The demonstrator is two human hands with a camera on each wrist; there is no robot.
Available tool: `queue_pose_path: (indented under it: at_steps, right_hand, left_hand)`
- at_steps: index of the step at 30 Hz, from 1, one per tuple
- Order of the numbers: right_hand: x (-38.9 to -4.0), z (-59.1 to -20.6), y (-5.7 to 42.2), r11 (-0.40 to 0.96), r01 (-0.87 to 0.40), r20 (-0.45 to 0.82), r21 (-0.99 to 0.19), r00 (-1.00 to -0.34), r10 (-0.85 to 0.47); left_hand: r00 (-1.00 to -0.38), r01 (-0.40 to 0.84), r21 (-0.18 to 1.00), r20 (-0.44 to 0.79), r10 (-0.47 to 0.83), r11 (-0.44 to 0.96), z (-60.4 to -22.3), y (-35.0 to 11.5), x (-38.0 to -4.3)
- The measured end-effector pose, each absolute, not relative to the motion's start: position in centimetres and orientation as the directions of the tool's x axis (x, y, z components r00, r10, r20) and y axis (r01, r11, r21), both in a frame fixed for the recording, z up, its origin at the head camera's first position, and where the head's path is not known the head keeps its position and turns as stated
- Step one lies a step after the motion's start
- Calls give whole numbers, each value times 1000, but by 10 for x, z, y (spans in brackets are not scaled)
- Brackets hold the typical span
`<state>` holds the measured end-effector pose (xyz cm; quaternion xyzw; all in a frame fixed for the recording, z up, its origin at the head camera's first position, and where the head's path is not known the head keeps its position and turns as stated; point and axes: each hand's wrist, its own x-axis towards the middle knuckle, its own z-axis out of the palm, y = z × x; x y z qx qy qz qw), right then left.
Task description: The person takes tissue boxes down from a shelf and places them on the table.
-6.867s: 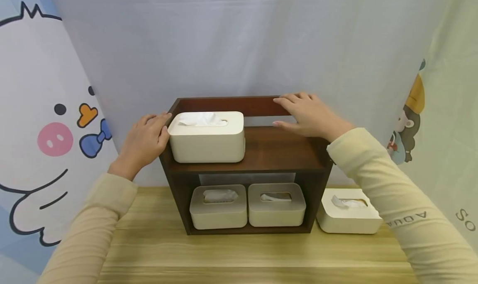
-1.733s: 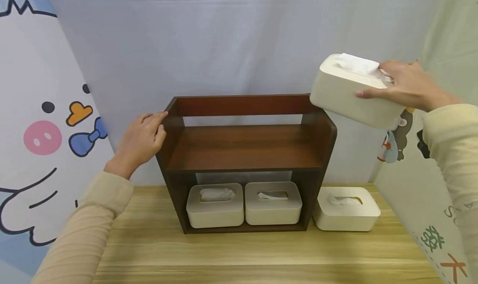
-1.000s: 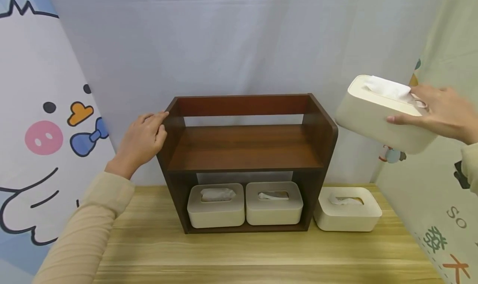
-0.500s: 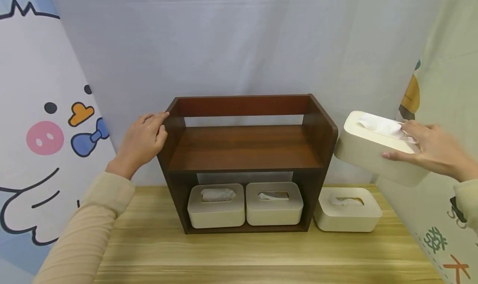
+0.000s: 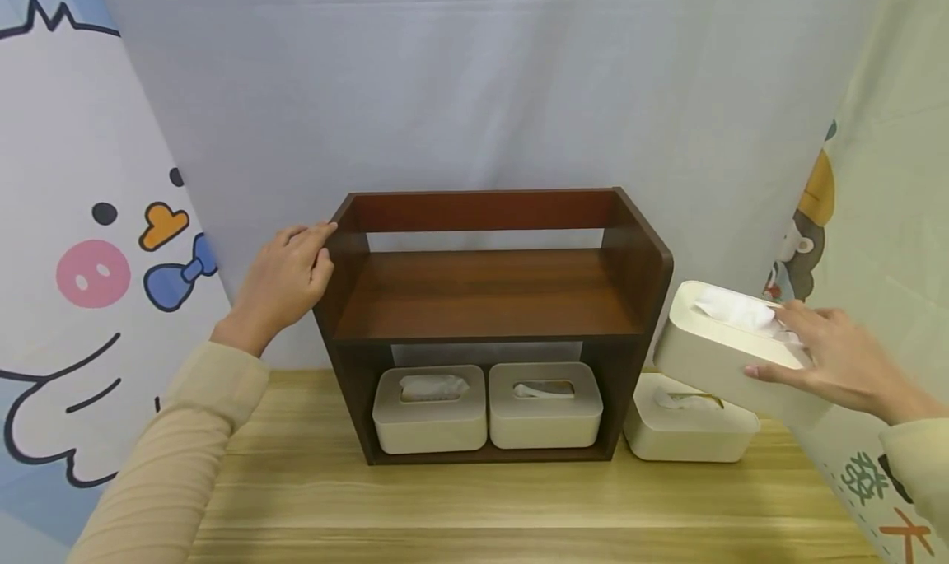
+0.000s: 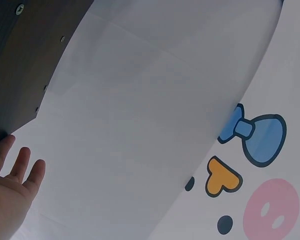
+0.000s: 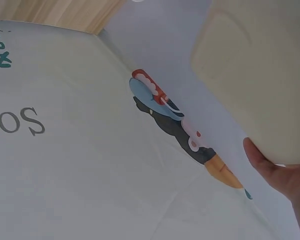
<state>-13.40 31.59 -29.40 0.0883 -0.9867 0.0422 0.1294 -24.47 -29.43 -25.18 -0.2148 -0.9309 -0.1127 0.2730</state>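
Observation:
My right hand [image 5: 845, 362] grips a cream tissue box [image 5: 730, 346] by its right end, thumb on the near side and fingers over the top. The box is tilted, its left end higher, and hangs above another tissue box [image 5: 689, 432] on the table, partly hiding it. In the right wrist view the held box [image 7: 260, 75] shows its underside and the thumb. My left hand [image 5: 282, 280] touches the upper left edge of a dark brown wooden shelf [image 5: 485, 292] with fairly straight fingers. The left wrist view shows those fingertips [image 6: 10, 142] against the shelf's side panel [image 6: 27, 60].
Two tissue boxes, a left one [image 5: 430, 412] and a right one [image 5: 544, 407], stand side by side in the shelf's lower compartment. Beneath everything is a wood-grain table [image 5: 445, 506]. A pale curtain [image 5: 482, 78] hangs behind, with printed cloths at both sides.
My right hand lifted the tissue box off the upper shelf and carried it right. Over the last second it has come down towards the box on the table. The left hand stays on the shelf edge.

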Motion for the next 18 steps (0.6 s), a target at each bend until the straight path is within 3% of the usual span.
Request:
queue_pose_path:
  at_steps: [18]
  right_hand:
    - [-82, -358, 292, 960, -278, 355, -26, -900, -251]
  left_hand:
    - [-750, 496, 104, 552, 364, 862, -251, -303, -237]
